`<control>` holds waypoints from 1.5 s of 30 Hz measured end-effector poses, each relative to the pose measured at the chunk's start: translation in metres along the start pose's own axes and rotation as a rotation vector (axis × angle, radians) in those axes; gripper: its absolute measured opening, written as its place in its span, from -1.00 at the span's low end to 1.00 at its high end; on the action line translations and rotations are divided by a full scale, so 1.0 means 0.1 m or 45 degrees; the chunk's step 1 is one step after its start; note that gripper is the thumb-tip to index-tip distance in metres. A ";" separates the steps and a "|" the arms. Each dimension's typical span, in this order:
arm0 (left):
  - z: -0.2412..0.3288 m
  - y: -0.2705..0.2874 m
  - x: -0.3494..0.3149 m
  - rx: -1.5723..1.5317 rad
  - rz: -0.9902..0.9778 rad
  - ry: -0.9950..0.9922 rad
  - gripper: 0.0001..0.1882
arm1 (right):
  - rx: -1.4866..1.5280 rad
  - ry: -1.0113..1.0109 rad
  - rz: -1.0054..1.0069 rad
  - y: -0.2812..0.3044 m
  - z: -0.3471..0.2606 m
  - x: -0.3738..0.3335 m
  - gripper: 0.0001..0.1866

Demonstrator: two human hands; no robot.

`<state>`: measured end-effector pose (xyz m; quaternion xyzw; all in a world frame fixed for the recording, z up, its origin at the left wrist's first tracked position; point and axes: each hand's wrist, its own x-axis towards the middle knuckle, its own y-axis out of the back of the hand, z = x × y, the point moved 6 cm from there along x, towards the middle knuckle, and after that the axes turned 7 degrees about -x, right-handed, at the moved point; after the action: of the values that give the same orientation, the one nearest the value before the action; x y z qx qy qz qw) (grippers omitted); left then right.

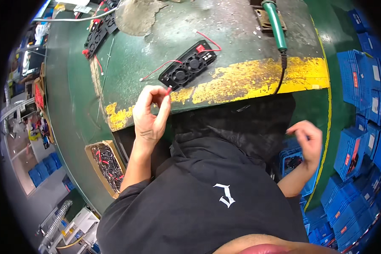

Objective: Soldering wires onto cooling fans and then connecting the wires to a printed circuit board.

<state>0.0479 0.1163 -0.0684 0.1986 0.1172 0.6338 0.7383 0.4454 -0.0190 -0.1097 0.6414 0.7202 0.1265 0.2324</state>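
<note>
My left hand (150, 109) is at the table's near edge, thumb and forefinger pinched on a small red piece (169, 90) with a pale tip. Too little of that piece shows to tell its kind. Just beyond it lies a black panel (187, 64) with two small fans, a red switch and two thin red wires ending in white plugs. Off to the right, my right hand (310, 142) hangs in the air past the table edge, fingers loosely curled and apart with nothing visible in them. Below it stands a blue crate (293, 158) with dark parts inside.
A soldering iron (275, 27) with a green handle rests at the far right, its black cord over the yellow edge. More fan panels (96, 36) lie far left. A cardboard box (110, 145) of black and red parts stands left of me. Blue crates (355, 80) are stacked right.
</note>
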 end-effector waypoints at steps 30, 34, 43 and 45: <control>0.08 -0.30 0.57 0.090 0.266 -0.616 -0.81 | -0.851 0.877 0.856 0.02 -1.00 2.04 -0.53; -0.14 -0.21 0.39 -0.045 0.355 -0.577 -0.80 | -0.712 0.696 0.801 0.14 -0.79 2.03 -0.46; -0.04 -0.17 0.53 0.405 0.350 -0.631 -0.94 | -0.898 0.633 0.574 -0.73 -1.76 1.44 -0.58; -0.10 -0.22 0.63 0.431 0.326 -0.577 -0.93 | -1.015 0.472 0.550 -0.96 -1.61 1.78 -0.65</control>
<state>0.0743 0.1774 -0.0825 0.4682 0.0276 0.6326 0.6163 0.2697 0.1603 -0.0483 0.6039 0.4952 0.5498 0.2962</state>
